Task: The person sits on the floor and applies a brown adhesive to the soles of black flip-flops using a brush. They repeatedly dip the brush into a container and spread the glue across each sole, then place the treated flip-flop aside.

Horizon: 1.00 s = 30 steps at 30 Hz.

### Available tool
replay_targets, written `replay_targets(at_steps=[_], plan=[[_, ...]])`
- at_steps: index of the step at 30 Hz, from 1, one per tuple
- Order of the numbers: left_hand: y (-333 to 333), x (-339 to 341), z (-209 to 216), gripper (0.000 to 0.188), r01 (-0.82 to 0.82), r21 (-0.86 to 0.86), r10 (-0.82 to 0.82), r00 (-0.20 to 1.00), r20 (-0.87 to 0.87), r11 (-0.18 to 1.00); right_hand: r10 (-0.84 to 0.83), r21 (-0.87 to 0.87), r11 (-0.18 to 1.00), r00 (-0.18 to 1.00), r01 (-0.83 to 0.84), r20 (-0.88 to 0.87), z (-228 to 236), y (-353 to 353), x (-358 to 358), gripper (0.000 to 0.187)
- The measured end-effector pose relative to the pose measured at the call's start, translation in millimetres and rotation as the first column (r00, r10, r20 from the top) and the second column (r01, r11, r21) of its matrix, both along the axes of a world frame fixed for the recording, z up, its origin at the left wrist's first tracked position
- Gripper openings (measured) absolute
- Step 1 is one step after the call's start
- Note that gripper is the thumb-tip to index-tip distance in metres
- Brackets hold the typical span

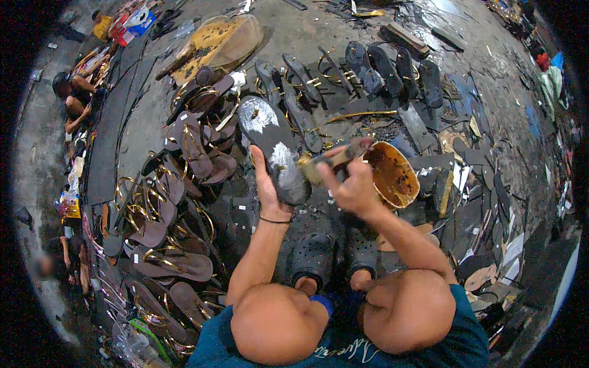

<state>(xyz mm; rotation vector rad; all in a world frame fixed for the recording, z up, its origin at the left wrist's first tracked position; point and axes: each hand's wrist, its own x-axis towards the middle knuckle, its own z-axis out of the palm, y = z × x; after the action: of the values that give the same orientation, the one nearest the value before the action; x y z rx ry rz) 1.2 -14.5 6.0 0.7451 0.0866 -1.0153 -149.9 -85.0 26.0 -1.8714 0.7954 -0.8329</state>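
Note:
My left hand supports a dark sandal sole from beneath, thumb along its left edge and the other fingers hidden behind it. Shiny wet-looking, silvery patches coat the sole's toe and heel ends. My right hand is closed round a brush, whose yellowish, blurred head is close to the sole's right edge; whether they touch I cannot tell. Just right of that hand sits a tub with a pale rim and amber, glue-like residue inside.
Sandals with gold straps are heaped on my left. Several dark sandals stand in a row beyond. A stained yellow board lies at the far left. Scraps litter the right. Another person crouches at far left.

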Motion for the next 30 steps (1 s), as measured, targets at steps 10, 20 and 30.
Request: replay_targets(at_steps=[10, 20, 30], plan=[[16, 18, -106, 0.048, 0.441, -0.468, -0.432, 0.892, 0.134, 0.766, 0.004, 0.379, 0.920, 0.970, -0.100, 0.245, 28, 23, 14, 0.027], [-97, 6, -127, 0.052, 0.021, 0.243, -0.051, 0.992, 0.118, 0.970, -0.369, 0.411, 0.851, 0.929, 0.328, 0.023, -58, -17, -91, 0.024], [34, 182, -104, 0.058, -0.717, 0.228, -0.165, 0.159, 0.973, 0.658, -0.426, -0.454, 0.869, 0.764, 0.196, -0.484, -95, -67, -127, 0.038]])
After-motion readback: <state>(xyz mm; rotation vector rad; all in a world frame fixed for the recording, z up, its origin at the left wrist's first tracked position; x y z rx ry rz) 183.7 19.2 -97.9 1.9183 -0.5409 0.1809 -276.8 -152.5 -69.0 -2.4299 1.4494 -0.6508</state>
